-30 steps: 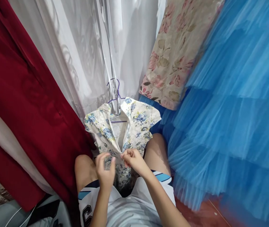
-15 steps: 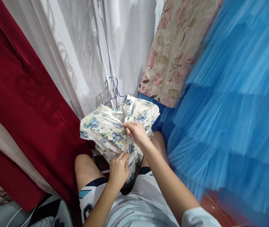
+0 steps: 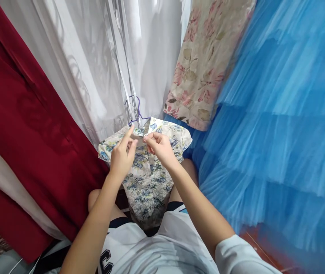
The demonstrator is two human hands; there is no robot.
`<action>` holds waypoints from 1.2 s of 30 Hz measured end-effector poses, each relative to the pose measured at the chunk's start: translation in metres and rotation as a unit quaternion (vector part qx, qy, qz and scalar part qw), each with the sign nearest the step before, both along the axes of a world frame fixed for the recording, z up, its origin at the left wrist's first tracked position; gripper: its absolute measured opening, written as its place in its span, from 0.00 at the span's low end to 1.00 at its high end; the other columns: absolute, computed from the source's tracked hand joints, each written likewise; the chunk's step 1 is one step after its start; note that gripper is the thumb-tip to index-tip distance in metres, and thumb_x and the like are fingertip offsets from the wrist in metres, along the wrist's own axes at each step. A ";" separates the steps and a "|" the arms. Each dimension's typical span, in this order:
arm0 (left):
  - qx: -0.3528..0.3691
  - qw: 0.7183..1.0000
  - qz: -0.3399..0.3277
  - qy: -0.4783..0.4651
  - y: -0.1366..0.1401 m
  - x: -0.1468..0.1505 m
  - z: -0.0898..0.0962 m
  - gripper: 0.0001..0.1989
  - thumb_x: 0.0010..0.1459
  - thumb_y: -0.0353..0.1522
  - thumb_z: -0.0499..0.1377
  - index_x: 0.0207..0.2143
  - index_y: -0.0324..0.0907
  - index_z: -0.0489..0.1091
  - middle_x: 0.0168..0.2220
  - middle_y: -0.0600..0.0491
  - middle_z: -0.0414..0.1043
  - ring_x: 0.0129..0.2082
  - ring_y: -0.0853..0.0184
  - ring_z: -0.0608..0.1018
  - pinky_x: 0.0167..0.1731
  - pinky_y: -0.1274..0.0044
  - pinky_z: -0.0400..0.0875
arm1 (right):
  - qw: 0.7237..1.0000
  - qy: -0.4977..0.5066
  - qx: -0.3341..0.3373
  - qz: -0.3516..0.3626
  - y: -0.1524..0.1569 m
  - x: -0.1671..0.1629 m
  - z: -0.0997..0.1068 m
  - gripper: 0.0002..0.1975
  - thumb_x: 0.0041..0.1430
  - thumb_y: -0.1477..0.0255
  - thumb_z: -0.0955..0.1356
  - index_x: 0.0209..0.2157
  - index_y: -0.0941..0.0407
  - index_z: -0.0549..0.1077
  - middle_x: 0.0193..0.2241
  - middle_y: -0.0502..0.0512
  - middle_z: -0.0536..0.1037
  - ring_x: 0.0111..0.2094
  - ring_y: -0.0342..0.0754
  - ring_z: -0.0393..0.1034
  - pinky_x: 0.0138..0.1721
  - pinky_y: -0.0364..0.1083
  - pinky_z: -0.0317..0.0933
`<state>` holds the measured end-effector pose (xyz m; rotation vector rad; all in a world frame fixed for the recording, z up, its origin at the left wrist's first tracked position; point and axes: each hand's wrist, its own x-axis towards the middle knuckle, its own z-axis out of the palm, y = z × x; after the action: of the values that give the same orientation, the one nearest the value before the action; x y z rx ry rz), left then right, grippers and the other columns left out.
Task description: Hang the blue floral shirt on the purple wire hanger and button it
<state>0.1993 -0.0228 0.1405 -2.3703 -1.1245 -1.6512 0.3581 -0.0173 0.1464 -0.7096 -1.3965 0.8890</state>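
Note:
A cream dress with blue flowers hangs on a purple hanger in front of me, its lower part between my knees. My right hand is closed in a pinch at the top of the dress's middle seam, on a small dark piece at the neckline that looks like a zipper pull. My left hand is open over the left half of the dress, index finger pointing up towards the hanger, thumb apart. Below the hands, the seam lies closed.
Dark red cloth hangs on the left beside white curtain-like fabric. Thin metal bars stand behind the hanger. A pink-flowered garment and a layered blue tulle skirt hang on the right. Red floor tiles show at lower right.
My right hand has slid up the seam to the neckline, and the gap in the dress has closed. The left hand has let go lower down and risen to the upper left.

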 end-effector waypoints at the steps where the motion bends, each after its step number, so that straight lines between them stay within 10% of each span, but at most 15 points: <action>1: 0.018 1.000 -0.005 0.021 0.007 0.002 0.011 0.16 0.66 0.34 0.52 0.55 0.46 0.68 0.40 0.51 0.75 0.38 0.66 0.76 0.42 0.75 0.69 | 1.000 -0.007 0.008 -0.003 0.001 0.001 -0.001 0.10 0.56 0.65 0.67 0.26 0.56 0.67 0.12 0.45 0.67 0.14 0.39 0.54 0.19 0.41 0.46; 5: 0.074 0.995 0.000 0.062 0.024 0.012 0.023 0.10 0.66 0.33 0.53 0.38 0.42 0.73 0.37 0.49 0.74 0.41 0.62 0.75 0.44 0.73 0.67 | 0.999 0.003 0.022 -0.034 0.016 -0.001 -0.012 0.12 0.55 0.65 0.68 0.24 0.55 0.62 0.12 0.40 0.57 0.15 0.37 0.46 0.19 0.41 0.39; 14: 0.085 0.980 0.084 -0.156 0.043 -0.011 0.022 0.12 0.65 0.38 0.53 0.37 0.41 0.73 0.34 0.51 0.76 0.37 0.65 0.77 0.41 0.76 0.69 | 0.989 -0.025 0.000 -0.148 0.031 -0.006 -0.059 0.13 0.54 0.68 0.67 0.20 0.54 0.61 0.14 0.43 0.58 0.17 0.39 0.49 0.20 0.41 0.44; 21: 0.058 0.993 0.033 -0.098 0.030 -0.002 0.022 0.10 0.65 0.37 0.54 0.38 0.42 0.73 0.35 0.51 0.76 0.38 0.64 0.78 0.42 0.75 0.70 | 0.998 -0.028 0.029 -0.048 0.027 -0.021 -0.030 0.13 0.61 0.57 0.65 0.36 0.53 0.66 0.16 0.44 0.67 0.17 0.43 0.59 0.22 0.42 0.53; 36: 0.060 0.982 0.059 -0.170 0.045 -0.019 0.019 0.12 0.63 0.38 0.56 0.38 0.41 0.74 0.36 0.51 0.76 0.38 0.65 0.77 0.42 0.75 0.70 | 0.991 -0.104 0.004 -0.089 0.027 -0.016 -0.032 0.12 0.53 0.68 0.68 0.22 0.54 0.61 0.13 0.44 0.63 0.16 0.40 0.53 0.20 0.41 0.44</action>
<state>0.1807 0.0218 0.1597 -1.9570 -1.1452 -2.0689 0.3426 0.0094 0.1144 -0.9253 -1.4927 0.6840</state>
